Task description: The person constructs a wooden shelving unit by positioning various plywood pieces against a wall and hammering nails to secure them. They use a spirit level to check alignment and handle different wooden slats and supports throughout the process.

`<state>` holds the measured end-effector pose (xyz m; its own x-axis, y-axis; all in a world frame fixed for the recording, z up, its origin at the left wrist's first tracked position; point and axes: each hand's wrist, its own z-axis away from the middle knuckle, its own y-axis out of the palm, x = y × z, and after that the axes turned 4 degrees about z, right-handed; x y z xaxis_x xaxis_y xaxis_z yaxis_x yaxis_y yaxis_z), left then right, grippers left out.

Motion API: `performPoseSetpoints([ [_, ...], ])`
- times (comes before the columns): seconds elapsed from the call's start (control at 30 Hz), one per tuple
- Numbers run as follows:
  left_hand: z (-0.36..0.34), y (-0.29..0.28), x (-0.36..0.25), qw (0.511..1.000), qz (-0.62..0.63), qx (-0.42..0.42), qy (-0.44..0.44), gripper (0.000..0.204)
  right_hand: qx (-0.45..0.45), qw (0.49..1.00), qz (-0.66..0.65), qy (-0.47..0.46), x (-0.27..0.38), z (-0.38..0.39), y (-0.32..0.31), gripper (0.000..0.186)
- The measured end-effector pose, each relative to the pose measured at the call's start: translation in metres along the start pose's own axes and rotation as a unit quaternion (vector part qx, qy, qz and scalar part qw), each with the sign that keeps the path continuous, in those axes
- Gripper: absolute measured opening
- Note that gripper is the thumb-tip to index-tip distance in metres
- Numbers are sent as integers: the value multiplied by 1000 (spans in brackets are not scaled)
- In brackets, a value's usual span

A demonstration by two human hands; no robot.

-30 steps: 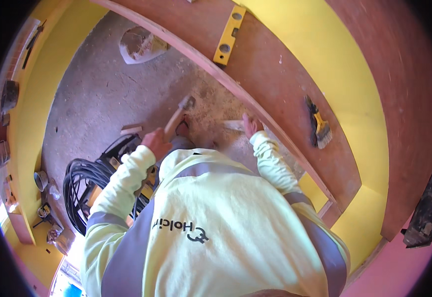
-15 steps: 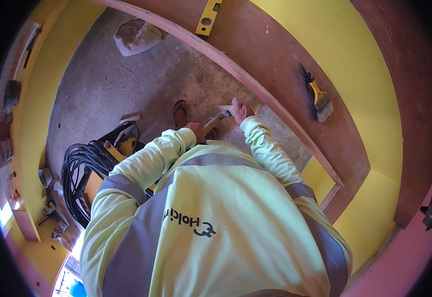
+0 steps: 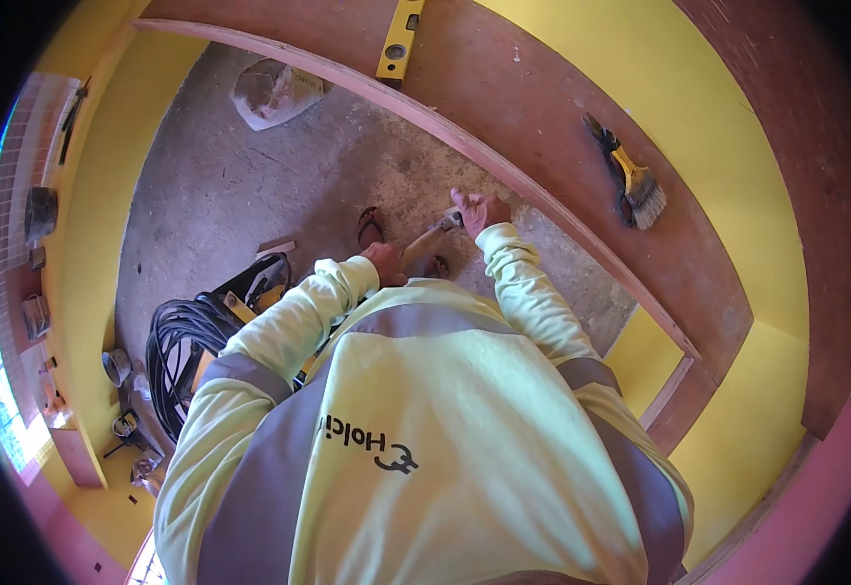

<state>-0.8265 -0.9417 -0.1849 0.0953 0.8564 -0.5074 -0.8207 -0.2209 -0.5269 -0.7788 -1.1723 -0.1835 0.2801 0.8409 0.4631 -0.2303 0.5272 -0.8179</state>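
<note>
My left hand [image 3: 384,263] is closed around the pale handle of a hammer [image 3: 423,241], low in front of my torso. The hammer's head points up and right, just below my right hand [image 3: 479,210]. That hand is curled near the head, one finger raised; whatever it may hold is hidden. Beyond both hands are the rough concrete floor [image 3: 279,175] and a sandalled foot [image 3: 370,226]. A pink-edged wooden board [image 3: 459,136] runs diagonally past my right hand.
A yellow spirit level [image 3: 396,54] and a brush [image 3: 640,190] lie on a brown wooden shelf [image 3: 542,107]. Coiled black cable over tools [image 3: 186,331] sits at left. A white sack [image 3: 274,93] lies farther off. Yellow walls [image 3: 771,244] and cluttered ledge [image 3: 45,292] flank me.
My left hand has moved right and swung the hammer's head over beside my right hand, which moved slightly up-left. The pale piece seen there earlier is now hidden. The view has shifted slightly.
</note>
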Motion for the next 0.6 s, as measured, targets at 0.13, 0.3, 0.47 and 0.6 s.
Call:
performPoseSetpoints([
  [0.13, 57, -14, -11, 991, -21, 35, -130, 33, 4, 1000, 27, -4, -5, 1, -7, 60],
  [0.3, 79, -10, -8, 989, -21, 28, -143, 32, -60, 998, 0, -23, -20, 15, 1, 50],
  [0.47, 59, -6, -22, 995, -18, 36, -90, 26, -83, 996, 10, 15, -50, 21, -15, 50],
  [0.6, 40, 2, -11, 997, -15, 39, -60, 26, -93, 995, -10, 32, -65, 27, -24, 49],
])
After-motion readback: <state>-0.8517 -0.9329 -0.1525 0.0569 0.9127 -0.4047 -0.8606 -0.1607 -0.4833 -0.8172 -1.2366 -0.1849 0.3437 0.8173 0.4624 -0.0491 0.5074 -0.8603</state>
